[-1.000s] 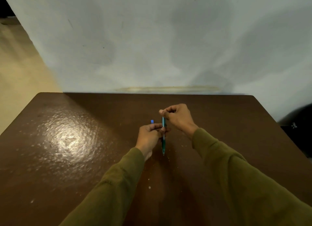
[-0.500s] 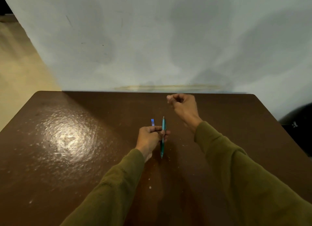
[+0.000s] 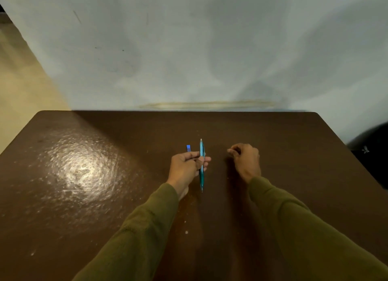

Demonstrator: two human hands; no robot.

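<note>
My left hand (image 3: 186, 165) grips a teal pen (image 3: 202, 165) at its middle. The pen stands nearly upright over the brown table (image 3: 105, 196), with its point down toward me. A small blue piece (image 3: 188, 148) shows just above the left fingers; I cannot tell whether the hand holds it or it lies on the table. My right hand (image 3: 246, 161) is to the right of the pen, apart from it, low over the table. Its fingers are curled and thumb and forefinger meet. Nothing shows between them.
The table's far edge runs along a pale wall (image 3: 199, 60). A bright glare patch (image 3: 81, 171) lies on the left of the tabletop. A dark object (image 3: 373, 154) stands past the right edge. A tan floor (image 3: 19, 81) shows at far left.
My right hand left the top of the pen, rose toward the far edge, then came down to the right of the pen. The left hand and pen stayed put.
</note>
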